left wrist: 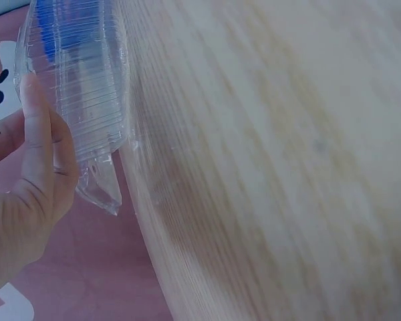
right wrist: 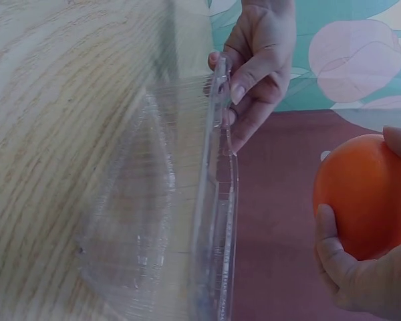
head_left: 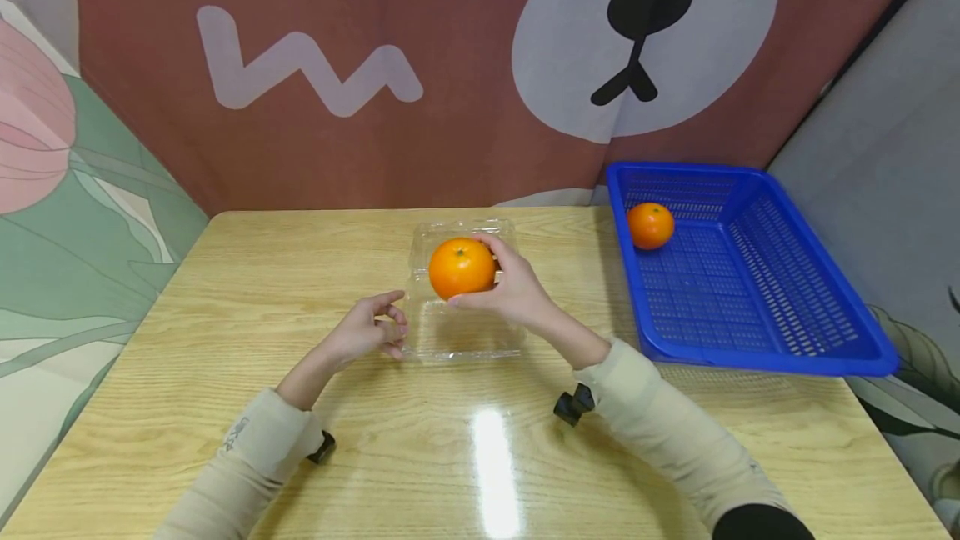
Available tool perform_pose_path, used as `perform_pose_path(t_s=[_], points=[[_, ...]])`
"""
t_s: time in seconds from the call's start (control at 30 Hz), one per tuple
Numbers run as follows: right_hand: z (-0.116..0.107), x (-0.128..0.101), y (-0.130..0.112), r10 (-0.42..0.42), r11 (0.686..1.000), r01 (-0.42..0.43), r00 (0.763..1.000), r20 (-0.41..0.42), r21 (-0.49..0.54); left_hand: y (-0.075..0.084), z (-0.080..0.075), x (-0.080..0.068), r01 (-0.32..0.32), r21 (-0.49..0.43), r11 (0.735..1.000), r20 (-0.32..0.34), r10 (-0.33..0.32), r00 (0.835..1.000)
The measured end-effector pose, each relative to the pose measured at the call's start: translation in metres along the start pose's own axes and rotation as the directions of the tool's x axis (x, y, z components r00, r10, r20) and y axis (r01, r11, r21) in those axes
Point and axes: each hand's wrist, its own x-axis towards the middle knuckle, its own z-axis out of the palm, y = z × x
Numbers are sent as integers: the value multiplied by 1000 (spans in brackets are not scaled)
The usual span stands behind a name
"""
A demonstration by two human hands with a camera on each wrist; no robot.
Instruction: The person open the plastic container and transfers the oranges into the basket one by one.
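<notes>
Plastic container (head_left: 465, 336): clear, ribbed, its two halves opened out, lying on the wooden table (head_left: 390, 448).
Orange (head_left: 459, 270): round, glossy, stem end facing up, held aloft over the plastic container.

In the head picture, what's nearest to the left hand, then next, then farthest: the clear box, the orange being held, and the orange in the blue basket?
From the left hand:
1. Clear box: right beside it.
2. Held orange: over the box, in the right hand.
3. Other orange: in the blue basket, far right.
</notes>
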Motion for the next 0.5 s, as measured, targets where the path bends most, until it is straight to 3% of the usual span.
perform_pose_path(t_s=[0.5], points=[[-8,-2,-11,-18,1000,18,1000,3,14,1,1,0,-6,6,1000,2,6,1000]])
